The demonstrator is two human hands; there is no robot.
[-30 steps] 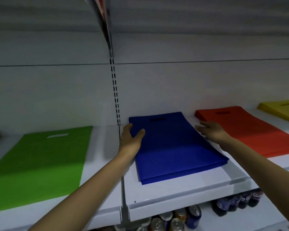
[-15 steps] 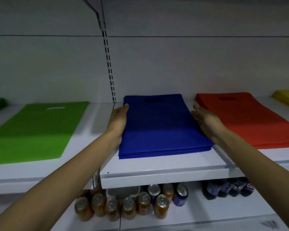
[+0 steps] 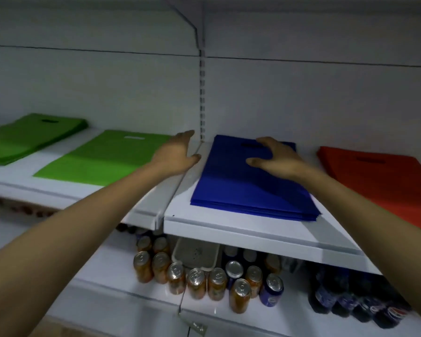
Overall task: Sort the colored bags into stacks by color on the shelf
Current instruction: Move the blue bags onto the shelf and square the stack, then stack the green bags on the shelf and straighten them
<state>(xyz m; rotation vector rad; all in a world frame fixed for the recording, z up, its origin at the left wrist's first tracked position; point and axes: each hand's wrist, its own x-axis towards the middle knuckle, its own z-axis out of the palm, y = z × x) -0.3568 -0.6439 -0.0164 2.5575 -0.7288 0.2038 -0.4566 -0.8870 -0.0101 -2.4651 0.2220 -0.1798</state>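
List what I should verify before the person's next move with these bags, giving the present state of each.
1. Stack of flat blue fabric bags holds one colour: ok, only blue shows.
2. Blue stack fully on the white metal shelf: ok, front edge behind the shelf lip.
3. Right hand free to move: ok, spread fingers rest on the blue stack, no grip closed.
4. Left hand empty: ok, open beside the blue stack's left edge.
5. Stack of flat red-orange bags apart from blue: ok, bare shelf between.
6. Flat light green bag and darker green bag stack belong together: cannot tell; they lie apart.
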